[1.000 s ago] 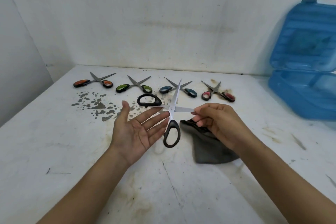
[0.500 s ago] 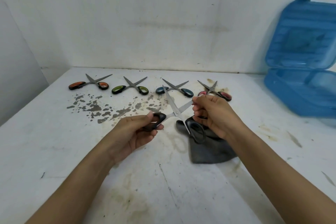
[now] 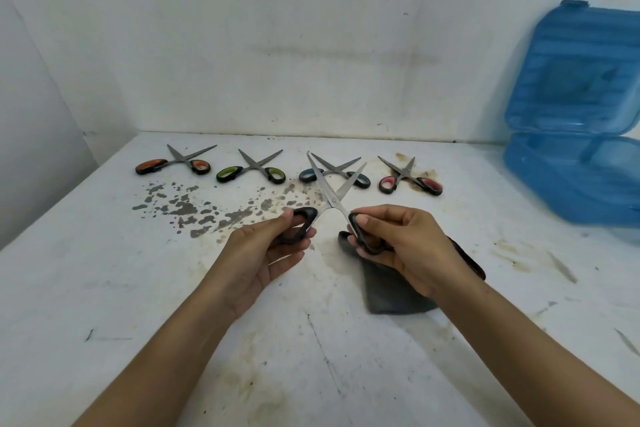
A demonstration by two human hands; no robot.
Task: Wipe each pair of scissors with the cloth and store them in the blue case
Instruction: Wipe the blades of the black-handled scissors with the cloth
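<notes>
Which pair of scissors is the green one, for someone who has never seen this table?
Look along the back wall of the white table, where four small pairs lie open in a row. The green-handled scissors are second from the left, between the orange-handled scissors and the blue-handled scissors.

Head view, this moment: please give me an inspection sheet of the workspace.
Surface: white table, stained, chipped paint patches.
Job's things: black scissors held open in the air; grey cloth on the table; blue case open at right.
Clutter: orange scissors, green scissors, teal scissors, pink scissors in a row, all blades open.
Grips: left hand and right hand each hold one black handle loop.
Cables: nothing seen.
Surroundings: scuffed white wall.
</notes>
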